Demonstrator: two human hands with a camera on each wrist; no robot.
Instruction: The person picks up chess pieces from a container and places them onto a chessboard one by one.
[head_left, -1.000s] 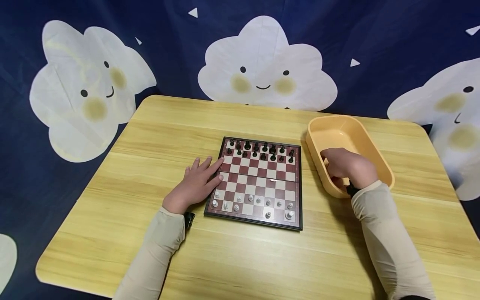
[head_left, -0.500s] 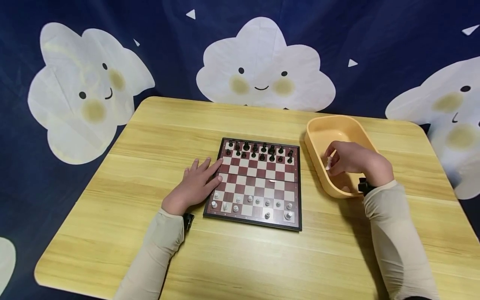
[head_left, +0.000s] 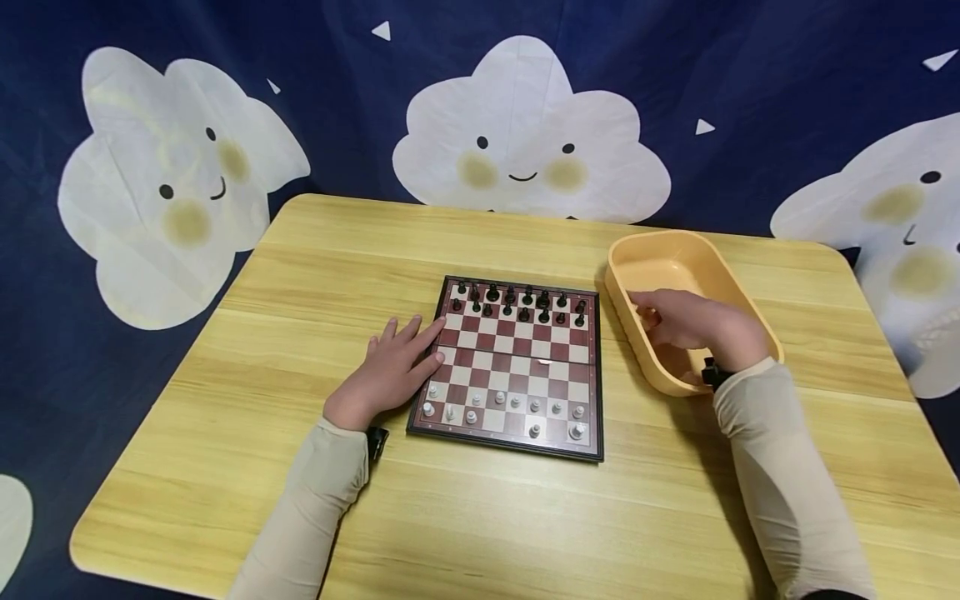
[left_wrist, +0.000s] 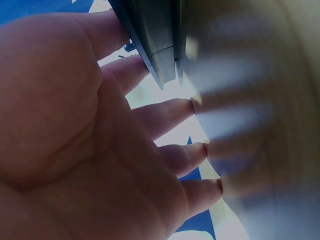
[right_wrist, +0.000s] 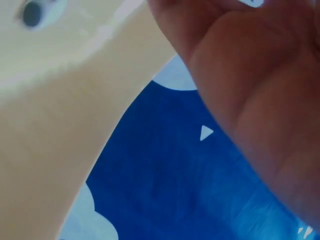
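My left hand (head_left: 386,375) lies with fingers spread on the table, thumb and index finger on the left edge of a folding chessboard (head_left: 517,337). In the left wrist view, the board's dark edge (left_wrist: 159,47) meets the thumb and index finger. Black chess pieces (head_left: 527,314) fill the board's two far rows. Several white chess pieces (head_left: 501,397) stand in the two near rows, with gaps in the nearest. My right hand (head_left: 693,325) is inside an orange plastic box (head_left: 750,304), fingers curled by its left wall around a small white chess piece, mostly hidden by the fingers.
The box stands on the wooden table (head_left: 247,400) just right of the board. A dark blue cloth with smiling clouds (head_left: 525,125) hangs behind the table's far edge.
My right hand rises from deep in the box with a white chess piece pinched in its fingers, then shifts left toward the box's near-board wall. My left hand stays on the board's edge.
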